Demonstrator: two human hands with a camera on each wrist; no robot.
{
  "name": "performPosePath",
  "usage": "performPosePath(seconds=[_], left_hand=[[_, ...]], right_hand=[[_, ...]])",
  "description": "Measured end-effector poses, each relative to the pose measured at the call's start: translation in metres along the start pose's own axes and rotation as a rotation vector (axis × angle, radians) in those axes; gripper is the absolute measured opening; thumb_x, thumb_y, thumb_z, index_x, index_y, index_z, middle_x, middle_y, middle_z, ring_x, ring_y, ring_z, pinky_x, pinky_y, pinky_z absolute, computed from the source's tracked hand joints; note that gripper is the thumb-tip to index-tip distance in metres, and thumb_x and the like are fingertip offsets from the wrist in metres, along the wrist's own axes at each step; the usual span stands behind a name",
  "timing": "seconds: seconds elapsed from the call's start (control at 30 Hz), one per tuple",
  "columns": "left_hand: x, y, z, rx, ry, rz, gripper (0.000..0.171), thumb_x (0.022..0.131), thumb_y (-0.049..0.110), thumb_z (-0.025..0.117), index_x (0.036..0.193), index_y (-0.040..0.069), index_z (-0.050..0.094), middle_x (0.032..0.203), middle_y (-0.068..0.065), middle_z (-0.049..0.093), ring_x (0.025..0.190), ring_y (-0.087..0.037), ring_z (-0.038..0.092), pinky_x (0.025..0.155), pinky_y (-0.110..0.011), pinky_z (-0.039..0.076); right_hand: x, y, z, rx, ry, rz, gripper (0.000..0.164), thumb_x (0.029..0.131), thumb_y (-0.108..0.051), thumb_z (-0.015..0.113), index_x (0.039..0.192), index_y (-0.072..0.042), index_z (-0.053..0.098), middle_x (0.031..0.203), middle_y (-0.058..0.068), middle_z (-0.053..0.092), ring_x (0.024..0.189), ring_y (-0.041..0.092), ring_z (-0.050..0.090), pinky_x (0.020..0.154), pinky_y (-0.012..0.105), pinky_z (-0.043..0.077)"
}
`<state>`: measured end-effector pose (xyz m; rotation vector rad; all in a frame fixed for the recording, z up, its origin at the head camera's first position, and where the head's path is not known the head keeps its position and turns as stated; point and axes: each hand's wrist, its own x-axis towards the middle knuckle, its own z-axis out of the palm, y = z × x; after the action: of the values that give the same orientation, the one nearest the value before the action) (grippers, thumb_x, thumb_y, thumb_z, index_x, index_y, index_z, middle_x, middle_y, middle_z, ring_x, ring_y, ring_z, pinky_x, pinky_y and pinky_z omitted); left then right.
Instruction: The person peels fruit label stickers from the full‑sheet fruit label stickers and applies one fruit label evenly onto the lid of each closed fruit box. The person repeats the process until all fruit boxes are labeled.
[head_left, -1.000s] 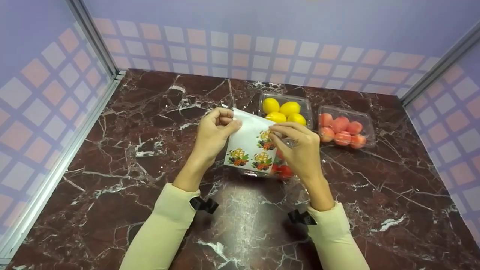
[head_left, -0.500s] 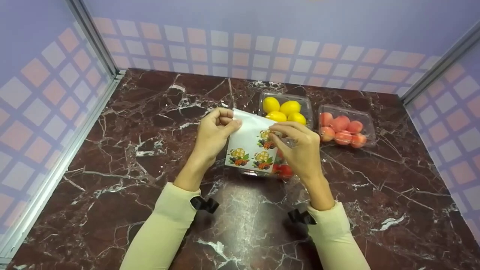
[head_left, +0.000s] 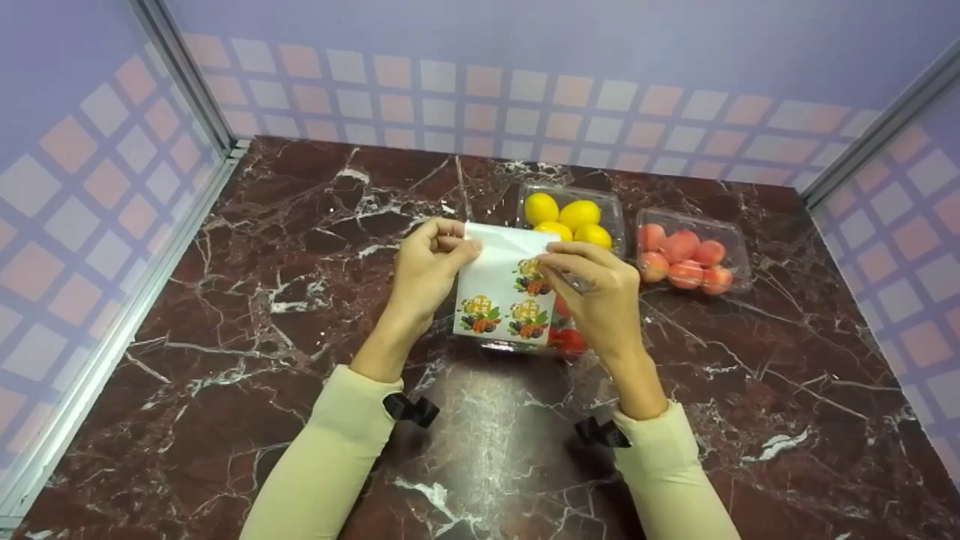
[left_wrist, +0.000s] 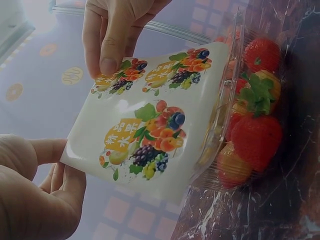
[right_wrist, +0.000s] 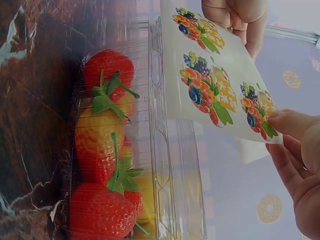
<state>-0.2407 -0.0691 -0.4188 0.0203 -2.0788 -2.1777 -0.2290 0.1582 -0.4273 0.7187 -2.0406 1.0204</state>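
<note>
Both hands hold a white sheet of fruit stickers (head_left: 499, 281) above a clear plastic box (right_wrist: 159, 150) of strawberries (right_wrist: 102, 210). The left hand (head_left: 429, 274) pinches the sheet's upper left corner between thumb and fingers. At the upper right, thumb and fingers of the right hand (head_left: 600, 296) pinch the edge beside a sticker (head_left: 531, 277). Several printed stickers, with colourful fruit and yellow lettering, show on the sheet in the left wrist view. The sheet hides most of the strawberry box from the head view; red strawberries peek out at its right.
Behind the sheet stands a clear box of lemons (head_left: 579, 216). To its right is a clear box of peach-like fruit (head_left: 682, 259). They stand on a dark red marbled table (head_left: 300, 240), with panel walls (head_left: 525, 45) at the back and both sides.
The sheet's upper edge has dropped slightly at the left and now runs more level, with a bend near the top. The hands have hardly moved, and both still pinch the sheet.
</note>
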Motion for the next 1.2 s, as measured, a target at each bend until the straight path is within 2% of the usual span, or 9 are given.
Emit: performPosePath(seconds=[0.27,0.6,0.87,1.2], left_hand=[[-0.0003,-0.0009,0.0002,0.002,0.006,-0.011,0.019,0.091,0.003,0.08,0.107,0.005,0.069,0.094,-0.009,0.069,0.087,-0.021,0.065,0.078,-0.032,0.06],[-0.0008,-0.0033,0.0022,0.009,0.025,0.002,0.02,0.09,0.004,0.08,0.108,0.005,0.07,0.093,-0.008,0.069,0.085,-0.019,0.065,0.076,-0.028,0.058],[-0.0011,-0.0038,0.0027,0.007,0.029,0.002,0.021,0.091,0.004,0.08,0.109,0.005,0.07,0.094,-0.008,0.07,0.086,-0.02,0.065,0.077,-0.029,0.058],[-0.0006,-0.0047,0.0039,0.018,0.053,0.022,0.021,0.09,0.002,0.08,0.108,0.004,0.07,0.092,-0.008,0.069,0.085,-0.019,0.064,0.074,-0.028,0.058]], right_hand=[[-0.0001,-0.0003,0.0014,0.013,0.029,-0.002,0.013,0.083,0.001,0.089,0.093,-0.007,0.086,0.103,0.011,0.08,0.095,0.03,0.077,0.093,0.018,0.056],[-0.0012,-0.0011,0.0025,-0.03,0.044,-0.029,0.013,0.082,0.001,0.09,0.09,-0.009,0.085,0.108,0.01,0.079,0.104,0.03,0.071,0.099,0.025,0.054],[0.0003,-0.0009,0.0027,-0.064,0.049,-0.072,0.011,0.082,-0.003,0.09,0.087,-0.011,0.085,0.103,0.006,0.079,0.1,0.032,0.064,0.092,0.036,0.048],[-0.0001,-0.0001,0.0024,-0.059,0.024,-0.082,0.011,0.082,-0.002,0.09,0.087,-0.01,0.085,0.091,0.003,0.079,0.09,0.03,0.063,0.086,0.038,0.046]])
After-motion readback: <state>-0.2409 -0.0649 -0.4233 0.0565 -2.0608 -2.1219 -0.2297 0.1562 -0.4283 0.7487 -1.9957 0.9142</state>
